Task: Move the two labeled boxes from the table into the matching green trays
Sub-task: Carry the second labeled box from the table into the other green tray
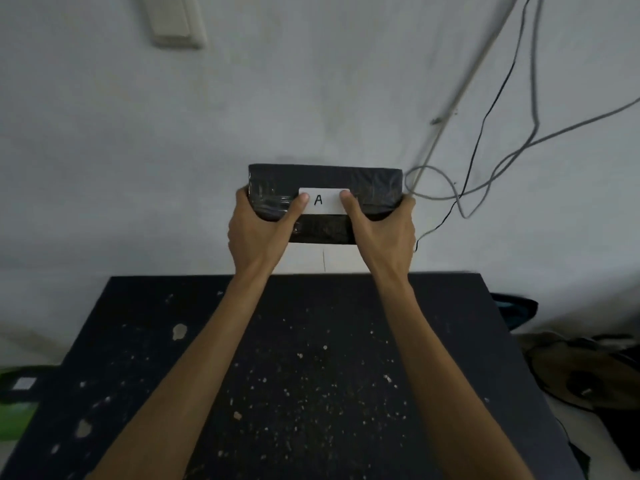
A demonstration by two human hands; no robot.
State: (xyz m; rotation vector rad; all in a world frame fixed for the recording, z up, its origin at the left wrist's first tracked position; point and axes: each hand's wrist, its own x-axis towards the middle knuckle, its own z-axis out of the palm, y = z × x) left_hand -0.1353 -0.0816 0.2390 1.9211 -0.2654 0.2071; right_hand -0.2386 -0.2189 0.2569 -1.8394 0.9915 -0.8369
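Observation:
A black, plastic-wrapped box with a white label reading "A" is held up in the air in front of the wall, above the far edge of the table. My left hand grips its left end, thumb resting on the label. On the right end sits my right hand, thumb also on the label. A green tray shows at the lower left, low beside the table, with a small white label; most of it is cut off. No second box is in view.
The black table, speckled with pale flecks, fills the lower frame. Grey and black cables hang on the wall at the right. Dark bags and clutter lie on the floor to the right.

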